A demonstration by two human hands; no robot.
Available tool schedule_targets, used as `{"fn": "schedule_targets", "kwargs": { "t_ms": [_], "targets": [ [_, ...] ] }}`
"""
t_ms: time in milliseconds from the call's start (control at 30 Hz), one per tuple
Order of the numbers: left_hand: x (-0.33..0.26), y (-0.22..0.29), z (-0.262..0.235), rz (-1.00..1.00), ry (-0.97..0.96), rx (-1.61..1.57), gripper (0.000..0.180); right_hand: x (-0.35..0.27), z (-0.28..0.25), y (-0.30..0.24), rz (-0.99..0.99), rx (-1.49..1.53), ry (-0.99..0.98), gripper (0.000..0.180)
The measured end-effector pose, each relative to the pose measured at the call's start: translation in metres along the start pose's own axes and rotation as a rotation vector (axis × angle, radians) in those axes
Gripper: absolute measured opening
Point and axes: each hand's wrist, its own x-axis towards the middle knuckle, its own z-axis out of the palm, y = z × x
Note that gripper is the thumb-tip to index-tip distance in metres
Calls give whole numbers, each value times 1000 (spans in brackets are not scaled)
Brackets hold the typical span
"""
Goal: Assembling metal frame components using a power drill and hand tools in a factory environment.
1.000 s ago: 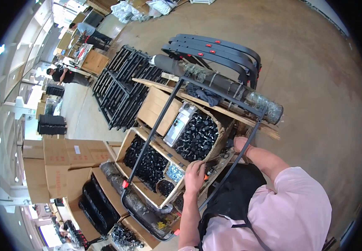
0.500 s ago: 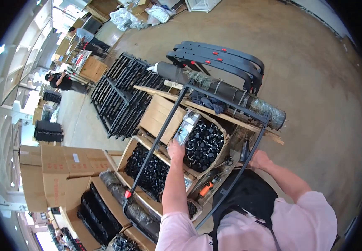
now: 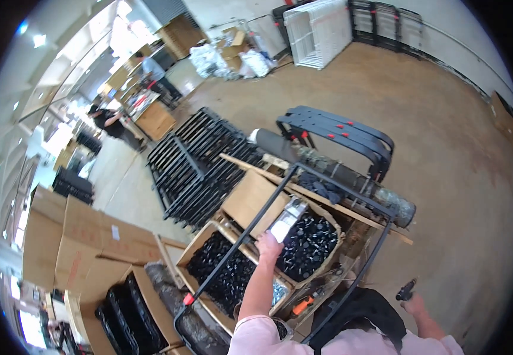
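My left hand (image 3: 269,246) is at the near end of a shiny silver tray (image 3: 287,220), fingers curled inward; what they pinch, if anything, is too small to make out. The tray rests at the edge of a carton (image 3: 340,236) full of black round-headed parts (image 3: 311,245). Off to the right, clear of the work, my right hand (image 3: 414,304) is closed around a black power driver (image 3: 406,290), its tip pointing away from me. Between my arms and across the cartons spans a dark metal tube frame (image 3: 241,239) with a red piece at one corner.
Left of the tray, another carton (image 3: 200,251) holds more black parts. An orange-handled tool (image 3: 302,305) lies near me. Beyond are stacked black frames (image 3: 194,160), a wrapped roll (image 3: 339,171) and curved black pieces (image 3: 336,127). Two people stand far left.
My right hand has swung right, away from the frame, and now carries the black power driver. My left hand stays at the silver tray. The view has shifted, showing more of the far wall.
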Motion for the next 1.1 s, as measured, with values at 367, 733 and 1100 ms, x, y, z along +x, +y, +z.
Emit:
{"fn": "schedule_targets", "kwargs": {
  "t_ms": [367,733,1100],
  "targets": [
    [-215,-90,-59,43,-297,-2165,83,85,7,65,72,57,-32,50],
    [-293,-8,-43,180,-164,-2502,100,196,-35,3,-192,-35,-142,35],
    [-298,47,-52,-143,-158,-2368,92,288,-49,28,-44,27,-292,47]
  ]
}}
